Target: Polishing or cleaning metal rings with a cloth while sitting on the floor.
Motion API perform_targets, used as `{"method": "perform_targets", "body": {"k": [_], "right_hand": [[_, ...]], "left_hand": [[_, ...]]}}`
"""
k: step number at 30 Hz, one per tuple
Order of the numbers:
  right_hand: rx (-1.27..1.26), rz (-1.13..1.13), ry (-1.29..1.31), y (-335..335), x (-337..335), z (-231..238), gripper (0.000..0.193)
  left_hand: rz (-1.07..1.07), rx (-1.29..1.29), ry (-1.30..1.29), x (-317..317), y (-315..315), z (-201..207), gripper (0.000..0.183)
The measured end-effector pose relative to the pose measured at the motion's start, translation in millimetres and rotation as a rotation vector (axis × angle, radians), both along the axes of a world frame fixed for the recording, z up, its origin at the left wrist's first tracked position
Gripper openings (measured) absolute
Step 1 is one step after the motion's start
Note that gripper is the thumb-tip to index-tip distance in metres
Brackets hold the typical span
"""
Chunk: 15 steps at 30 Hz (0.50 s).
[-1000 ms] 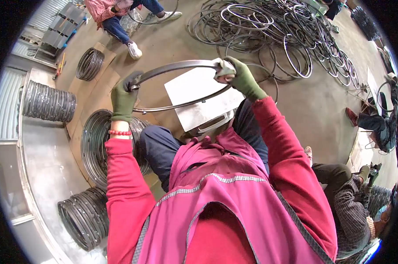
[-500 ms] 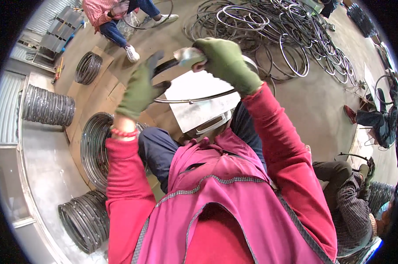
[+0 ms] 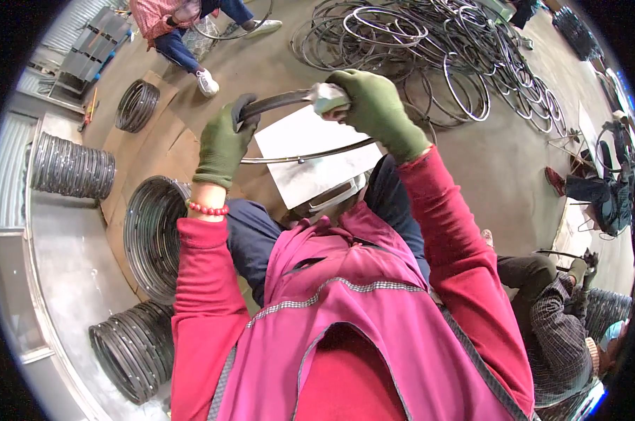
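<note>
A dark bicycle wheel rim [image 3: 279,103] is held up in front of me, above a white board by my knees. My left hand [image 3: 225,146], in a green glove with dark fingers, is closed round the rim's left side. At the far side, my gloved right hand [image 3: 379,111] presses a crumpled whitish cloth [image 3: 328,99] against the rim. Fingertips show beneath the cloth. The rim's near edge crosses over the white board [image 3: 289,184], and its right part is hidden behind my right hand.
Stacks of rims stand left: a coil [image 3: 152,235] by my knee, others [image 3: 75,165] [image 3: 131,351] along the wall. A tangled rim heap [image 3: 430,42] lies far right. One person [image 3: 177,42] sits ahead; another [image 3: 559,337] works at right.
My left hand, open with thumb and fingers apart before, has closed on the rim. My right hand and the cloth have shifted slightly right along it.
</note>
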State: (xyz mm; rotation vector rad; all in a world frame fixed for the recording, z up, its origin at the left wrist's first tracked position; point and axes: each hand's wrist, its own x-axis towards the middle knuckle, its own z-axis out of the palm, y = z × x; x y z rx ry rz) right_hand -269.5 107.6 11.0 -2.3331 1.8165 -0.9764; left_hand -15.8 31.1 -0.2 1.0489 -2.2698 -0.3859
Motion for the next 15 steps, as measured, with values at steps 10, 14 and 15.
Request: {"method": "perform_targets", "body": {"k": [10, 14, 15], "right_hand": [[0.017, 0.021, 0.041, -16.5, 72.0, 17.9, 0.035], [-0.07, 0.021, -0.083, -16.2, 56.3, 0.5, 0.039], [-0.032, 0.02, -0.141, -12.9, 49.6, -1.3, 0.04]], "left_hand": [[0.019, -0.256, -0.138, -1.9, -5.9, 23.0, 0.016], [0.051, -0.246, -0.203, 8.1, -5.1, 21.1, 0.017], [0.075, -0.259, -0.167, 15.4, -6.9, 18.5, 0.018]]}}
